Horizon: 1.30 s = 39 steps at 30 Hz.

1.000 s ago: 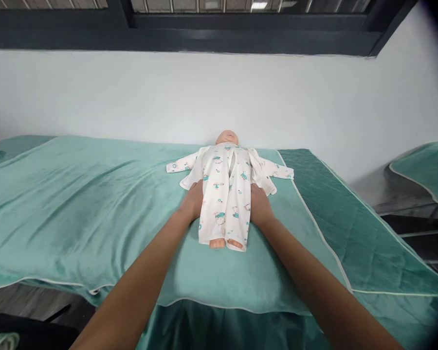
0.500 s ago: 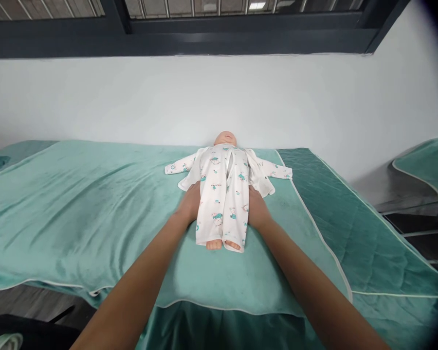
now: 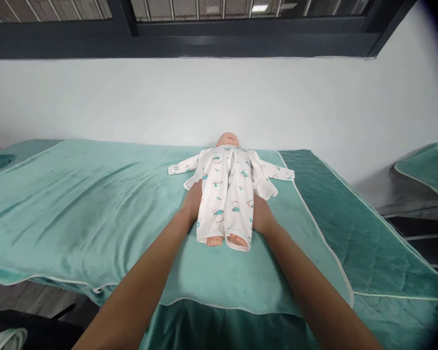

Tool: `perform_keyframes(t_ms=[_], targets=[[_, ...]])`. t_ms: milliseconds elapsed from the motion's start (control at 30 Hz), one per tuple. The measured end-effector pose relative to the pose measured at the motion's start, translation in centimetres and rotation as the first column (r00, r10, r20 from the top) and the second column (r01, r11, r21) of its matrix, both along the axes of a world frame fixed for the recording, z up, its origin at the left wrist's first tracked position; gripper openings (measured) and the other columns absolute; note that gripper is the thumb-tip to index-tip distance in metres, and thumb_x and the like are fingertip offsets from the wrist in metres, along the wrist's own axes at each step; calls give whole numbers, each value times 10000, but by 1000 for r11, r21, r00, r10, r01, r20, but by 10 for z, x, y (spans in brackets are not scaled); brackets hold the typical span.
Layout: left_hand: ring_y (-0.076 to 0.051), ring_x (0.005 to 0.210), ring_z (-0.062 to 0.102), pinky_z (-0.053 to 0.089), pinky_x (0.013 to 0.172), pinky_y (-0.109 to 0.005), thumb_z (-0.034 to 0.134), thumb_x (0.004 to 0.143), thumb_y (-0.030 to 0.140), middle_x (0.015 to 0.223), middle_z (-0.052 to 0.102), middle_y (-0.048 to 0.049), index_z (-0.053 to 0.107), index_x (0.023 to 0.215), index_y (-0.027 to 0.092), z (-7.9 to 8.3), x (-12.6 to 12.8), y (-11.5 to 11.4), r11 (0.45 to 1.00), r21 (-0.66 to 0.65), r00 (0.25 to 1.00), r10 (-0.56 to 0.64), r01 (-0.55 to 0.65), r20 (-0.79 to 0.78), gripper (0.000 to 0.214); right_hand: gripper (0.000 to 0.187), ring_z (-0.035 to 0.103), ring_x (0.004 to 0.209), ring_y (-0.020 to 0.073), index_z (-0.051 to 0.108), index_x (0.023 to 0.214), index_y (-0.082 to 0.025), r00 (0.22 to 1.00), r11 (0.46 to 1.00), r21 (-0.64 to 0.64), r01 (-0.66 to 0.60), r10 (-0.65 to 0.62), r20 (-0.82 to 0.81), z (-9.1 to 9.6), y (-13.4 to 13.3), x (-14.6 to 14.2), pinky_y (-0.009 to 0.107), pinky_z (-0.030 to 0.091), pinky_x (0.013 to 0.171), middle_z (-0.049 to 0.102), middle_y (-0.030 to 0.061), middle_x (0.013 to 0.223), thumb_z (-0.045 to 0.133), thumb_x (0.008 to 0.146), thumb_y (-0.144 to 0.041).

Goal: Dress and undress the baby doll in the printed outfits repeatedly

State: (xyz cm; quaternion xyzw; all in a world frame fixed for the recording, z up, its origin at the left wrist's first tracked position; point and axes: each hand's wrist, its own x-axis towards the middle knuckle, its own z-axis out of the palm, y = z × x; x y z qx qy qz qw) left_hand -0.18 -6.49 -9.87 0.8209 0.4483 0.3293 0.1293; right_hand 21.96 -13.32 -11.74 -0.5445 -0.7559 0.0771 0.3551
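A baby doll (image 3: pixel 228 139) lies on its back with its head towards the wall. It wears a white printed top (image 3: pixel 264 182), its sleeves spread to both sides and its front flaps lying apart. White printed trousers (image 3: pixel 217 194) cover its legs and reach up over the chest, with the bare toes (image 3: pixel 214 240) showing at the hems. My left hand (image 3: pixel 192 201) is at the left edge of the trousers and my right hand (image 3: pixel 262 214) at the right edge. Both hands touch the cloth; their fingers are hidden under the trousers and the doll.
The doll rests on a light green velvety sheet (image 3: pixel 76 209), wrinkled at the left. A darker quilted cover (image 3: pixel 336 228) lies to the right. A white wall (image 3: pixel 168 102) stands directly behind, below a dark window frame (image 3: pixel 248 41). Another green-covered surface (image 3: pixel 430 165) is at far right.
My right hand has slid slightly towards me and further under the right trouser leg. The right leg's cloth has shifted outward. The left hand stays at its edge; the view has moved slightly.
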Motion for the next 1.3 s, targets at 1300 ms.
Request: perform_keyframes(t_ms=[1300], targets=[[-279,1009,585,442,902,-406,480,917,326,1004,698,-83,682,1022,207,-23,-35,-14,858,30,858,513,-513,-30,257,159,582,974,246,634,931,-196,884,909,96,405,-362,-296,-16,-8,37,387,463,875,641,87,979,503,843,-213]])
